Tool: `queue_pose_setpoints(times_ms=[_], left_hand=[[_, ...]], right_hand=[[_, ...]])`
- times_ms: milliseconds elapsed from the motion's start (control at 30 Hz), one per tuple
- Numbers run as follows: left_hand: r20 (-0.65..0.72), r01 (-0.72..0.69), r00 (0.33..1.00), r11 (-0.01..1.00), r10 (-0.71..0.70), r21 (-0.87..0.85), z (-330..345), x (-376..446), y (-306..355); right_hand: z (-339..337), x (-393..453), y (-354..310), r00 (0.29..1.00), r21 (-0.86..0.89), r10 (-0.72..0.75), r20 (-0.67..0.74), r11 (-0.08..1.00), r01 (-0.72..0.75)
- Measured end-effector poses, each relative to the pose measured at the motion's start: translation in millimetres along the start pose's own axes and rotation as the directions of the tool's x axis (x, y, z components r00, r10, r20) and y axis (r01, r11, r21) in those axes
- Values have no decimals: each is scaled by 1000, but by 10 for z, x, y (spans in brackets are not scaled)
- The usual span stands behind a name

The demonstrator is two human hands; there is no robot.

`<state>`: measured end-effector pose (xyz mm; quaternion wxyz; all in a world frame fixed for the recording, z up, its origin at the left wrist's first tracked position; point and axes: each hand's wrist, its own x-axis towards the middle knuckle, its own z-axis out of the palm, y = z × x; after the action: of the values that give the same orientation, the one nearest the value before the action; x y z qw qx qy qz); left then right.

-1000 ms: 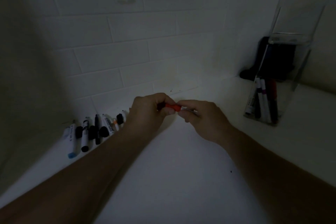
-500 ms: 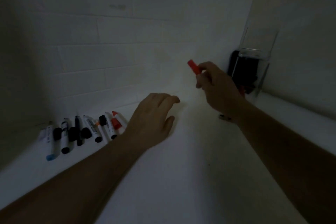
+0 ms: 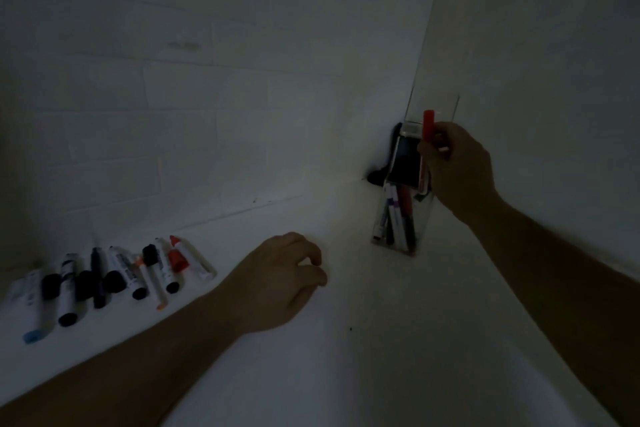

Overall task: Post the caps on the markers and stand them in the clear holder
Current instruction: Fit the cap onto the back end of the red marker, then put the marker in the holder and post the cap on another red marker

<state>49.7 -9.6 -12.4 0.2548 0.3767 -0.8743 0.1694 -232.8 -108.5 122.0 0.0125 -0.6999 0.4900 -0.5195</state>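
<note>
Right hand [image 3: 457, 166] pinching red-capped marker [image 3: 426, 146] upright, now lifted from mid-bench to just above the clear holder [image 3: 398, 215]; capping apparently done, dropping in next. Left hand [image 3: 280, 277] released, loosely curled, empty on bench [image 3: 346, 357]. Loose markers [image 3: 104, 281] waiting far left.

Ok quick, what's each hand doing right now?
Left hand: open, fingers loosely curled, holding nothing.
Right hand: holding the red-capped marker upright at the clear holder.
</note>
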Motion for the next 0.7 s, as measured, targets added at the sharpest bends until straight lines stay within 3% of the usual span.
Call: queue_pose_setpoints(times_ms=[200, 233, 300, 333, 400, 433, 467, 567, 633, 700], left_hand=[[14, 7, 1000, 1000, -7, -2, 8, -7, 3], [15, 4, 1000, 1000, -4, -2, 12, -8, -3], [-24, 31, 999, 999, -31, 9, -23, -3, -9], [-73, 100, 992, 995, -100, -2, -66, 11, -19], [-190, 344, 912, 931, -362, -124, -205, 29, -34], [-210, 433, 857, 879, -470, -200, -249, 32, -58], [-183, 477, 829, 840, -528, -260, -267, 28, -82], [-49, 461, 871, 848, -489, -261, -220, -2, -131], [-32, 486, 856, 826, -515, -287, -177, -20, -176], [-32, 529, 822, 783, -569, -327, -177, -11, -195]], right_hand=[[83, -176, -285, 995, 209, -39, -89, 976, 57], [129, -218, -374, 997, 250, -44, -59, 967, 58], [266, -369, -522, 983, 235, -111, 149, 969, 74], [362, -487, -557, 937, 160, -179, 298, 978, 136], [571, -744, -542, 762, -15, -337, 554, 911, 413], [693, -856, -489, 679, -74, -383, 626, 838, 541], [789, -940, -437, 643, -120, -391, 658, 789, 603], [1011, -1071, -333, 685, -160, -386, 618, 791, 590], [1113, -1116, -290, 700, -151, -407, 587, 794, 588], [1142, -1127, -236, 775, -95, -378, 505, 869, 486]])
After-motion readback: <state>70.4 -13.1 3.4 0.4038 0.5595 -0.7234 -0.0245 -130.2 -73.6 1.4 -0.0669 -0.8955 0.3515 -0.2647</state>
